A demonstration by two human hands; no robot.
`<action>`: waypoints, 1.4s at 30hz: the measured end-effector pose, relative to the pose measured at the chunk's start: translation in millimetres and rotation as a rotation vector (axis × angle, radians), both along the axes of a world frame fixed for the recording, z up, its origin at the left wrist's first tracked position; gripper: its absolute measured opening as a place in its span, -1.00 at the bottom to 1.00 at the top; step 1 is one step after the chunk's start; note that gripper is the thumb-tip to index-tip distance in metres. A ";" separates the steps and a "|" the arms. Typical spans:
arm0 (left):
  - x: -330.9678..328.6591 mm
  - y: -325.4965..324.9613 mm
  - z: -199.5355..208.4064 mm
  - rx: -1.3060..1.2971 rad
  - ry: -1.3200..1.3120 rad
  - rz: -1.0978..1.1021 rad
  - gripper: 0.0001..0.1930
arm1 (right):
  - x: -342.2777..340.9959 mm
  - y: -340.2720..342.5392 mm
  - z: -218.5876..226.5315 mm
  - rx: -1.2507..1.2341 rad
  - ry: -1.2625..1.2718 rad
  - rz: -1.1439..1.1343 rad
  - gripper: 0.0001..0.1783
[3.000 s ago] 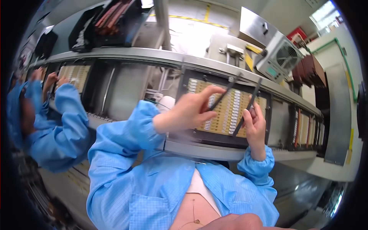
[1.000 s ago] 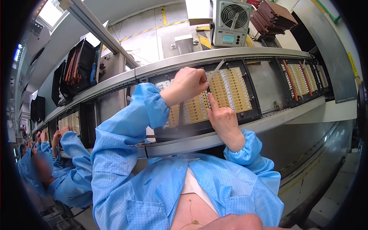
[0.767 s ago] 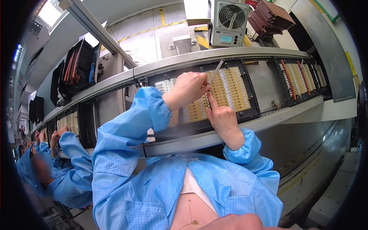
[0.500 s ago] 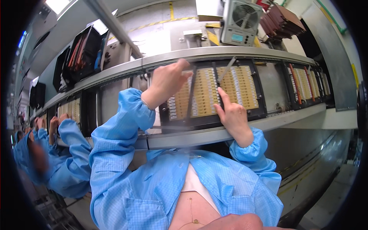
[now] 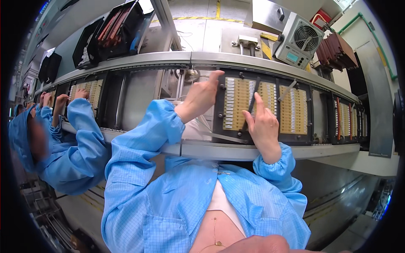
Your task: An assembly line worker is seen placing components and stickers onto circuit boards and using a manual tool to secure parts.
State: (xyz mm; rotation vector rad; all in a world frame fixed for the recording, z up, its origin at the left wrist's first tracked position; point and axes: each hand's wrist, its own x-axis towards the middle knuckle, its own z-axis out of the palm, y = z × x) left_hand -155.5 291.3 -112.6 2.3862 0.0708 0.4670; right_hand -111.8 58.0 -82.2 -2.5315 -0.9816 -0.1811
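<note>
A black frame (image 5: 261,138) on the rail line holds yellow panels (image 5: 238,105) covered with rows of small pale parts. A dark narrow strip (image 5: 252,110) lies aslant across the panels. My right hand (image 5: 266,126) rests over them, its index fingertip on this strip and its thumb apart beside it. The other fingers are partly curled. My left hand (image 5: 199,96) is at the frame's upper left edge, index finger stretched towards the corner, nothing visible in it. Farther right, a light grey strip (image 5: 287,90) lies tilted over a second dark strip (image 5: 277,101).
A co-worker in blue (image 5: 71,147) handles another panel (image 5: 90,90) on the left. Metal rails (image 5: 261,152) run along the line. Behind stand black bins (image 5: 114,31) and a fan unit (image 5: 297,40). Another panel frame with red strips (image 5: 344,118) is at the right.
My view has shifted, so the surroundings appear farther right. My left hand went from above the panels to the frame's left edge. My right hand moved from the right dark strip to the left one.
</note>
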 end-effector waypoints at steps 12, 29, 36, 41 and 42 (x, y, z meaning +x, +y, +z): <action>26.5 -13.8 -9.2 -0.330 -0.007 -0.197 -0.66 | -0.4 15.1 5.3 -0.065 -0.059 0.064 -0.45; -26.5 -5.4 48.7 -0.143 0.341 -0.773 -0.88 | 3.7 10.7 -14.0 0.025 -0.063 0.092 -0.54; -43.2 -19.7 51.3 0.062 0.225 -0.723 -0.83 | 8.0 6.7 -13.4 0.028 -0.010 0.102 -0.57; -28.7 -23.3 64.6 0.287 0.092 -0.722 -0.81 | 21.2 -4.8 -13.5 0.133 0.107 0.160 -0.57; -22.0 -22.5 62.7 0.396 -0.022 -0.709 -0.83 | 22.9 -5.8 -12.3 0.155 0.158 0.163 -0.58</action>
